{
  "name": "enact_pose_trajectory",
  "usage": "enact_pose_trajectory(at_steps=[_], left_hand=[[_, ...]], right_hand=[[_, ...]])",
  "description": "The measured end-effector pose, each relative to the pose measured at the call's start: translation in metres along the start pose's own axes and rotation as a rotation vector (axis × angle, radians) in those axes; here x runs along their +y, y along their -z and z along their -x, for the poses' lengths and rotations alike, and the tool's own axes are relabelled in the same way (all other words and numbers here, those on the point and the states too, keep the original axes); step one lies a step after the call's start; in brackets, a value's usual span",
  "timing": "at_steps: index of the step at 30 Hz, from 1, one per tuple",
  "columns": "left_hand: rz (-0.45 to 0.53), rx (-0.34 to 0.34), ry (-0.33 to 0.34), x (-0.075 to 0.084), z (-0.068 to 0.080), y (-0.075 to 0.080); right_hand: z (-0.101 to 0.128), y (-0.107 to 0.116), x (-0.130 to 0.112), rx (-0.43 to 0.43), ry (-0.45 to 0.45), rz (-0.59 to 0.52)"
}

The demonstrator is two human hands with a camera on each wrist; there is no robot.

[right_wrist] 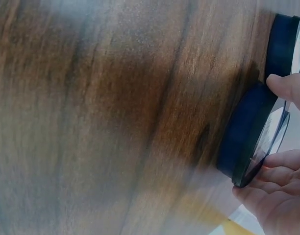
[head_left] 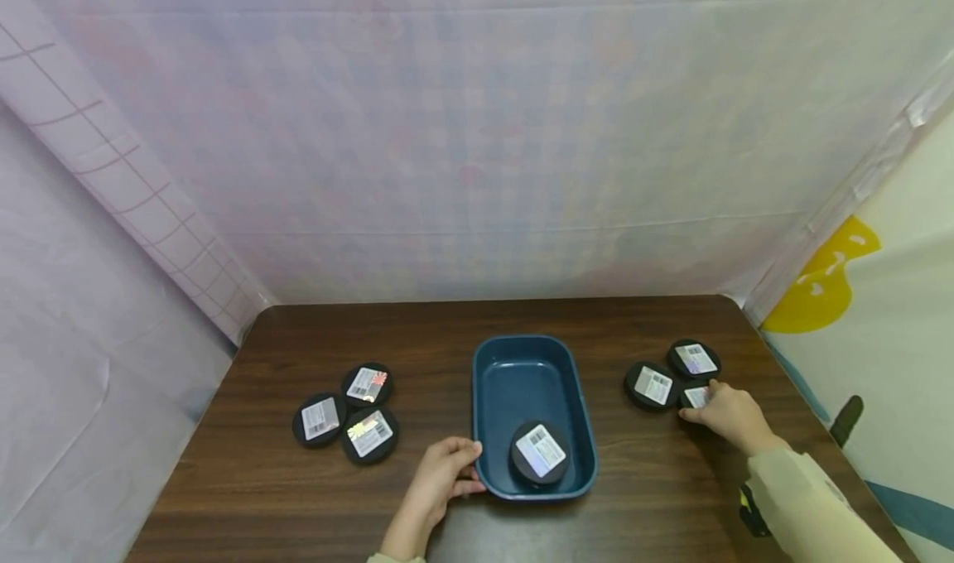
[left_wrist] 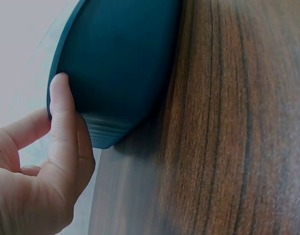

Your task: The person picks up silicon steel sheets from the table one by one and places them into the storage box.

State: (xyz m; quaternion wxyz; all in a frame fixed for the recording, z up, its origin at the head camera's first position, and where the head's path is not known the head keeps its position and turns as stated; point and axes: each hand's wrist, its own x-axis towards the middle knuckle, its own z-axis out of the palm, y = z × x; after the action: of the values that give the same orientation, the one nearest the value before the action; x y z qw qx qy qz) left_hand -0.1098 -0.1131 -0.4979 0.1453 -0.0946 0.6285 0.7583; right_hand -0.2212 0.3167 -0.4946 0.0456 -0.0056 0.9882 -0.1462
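My left hand (head_left: 445, 473) pinches the near left rim of a dark blue rectangular tray (head_left: 486, 372), its thumb and fingers on either side of the edge in the left wrist view. Inside the tray, toward the near end, lies a round black container (head_left: 540, 453) with a white barcode label. On the right of the table my right hand (head_left: 732, 416) grips another round black container (right_wrist: 249, 132) by its sides, with the thumb on one side and fingers on the other. That container sits close against two similar ones, a left container (head_left: 652, 386) and a far container (head_left: 694, 358).
Three more labelled black containers (head_left: 365, 385) lie grouped on the left of the brown wooden table (head_left: 432, 331). A pale patterned curtain (head_left: 477, 149) hangs behind the table's far edge. A cloth with a yellow figure (head_left: 820, 290) borders the right side.
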Motion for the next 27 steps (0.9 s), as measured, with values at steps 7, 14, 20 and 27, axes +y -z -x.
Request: enact_pose_trajectory(at_steps=[7,14,20,27], left_hand=[[-0.004,-0.001,0.001,0.0,0.0,0.0],[0.003,-0.005,-0.002,0.0,0.0,0.0],[0.008,-0.003,-0.006,0.0,-0.001,0.001],[0.006,-0.003,-0.009,0.001,0.0,0.0]], right_hand=[[0.002,-0.001,0.002,0.005,0.002,0.0],[0.006,-0.001,-0.001,0.012,0.045,0.02],[0.01,0.002,-0.001,0.05,0.092,0.043],[0.013,0.012,-0.009,0.082,0.149,0.084]])
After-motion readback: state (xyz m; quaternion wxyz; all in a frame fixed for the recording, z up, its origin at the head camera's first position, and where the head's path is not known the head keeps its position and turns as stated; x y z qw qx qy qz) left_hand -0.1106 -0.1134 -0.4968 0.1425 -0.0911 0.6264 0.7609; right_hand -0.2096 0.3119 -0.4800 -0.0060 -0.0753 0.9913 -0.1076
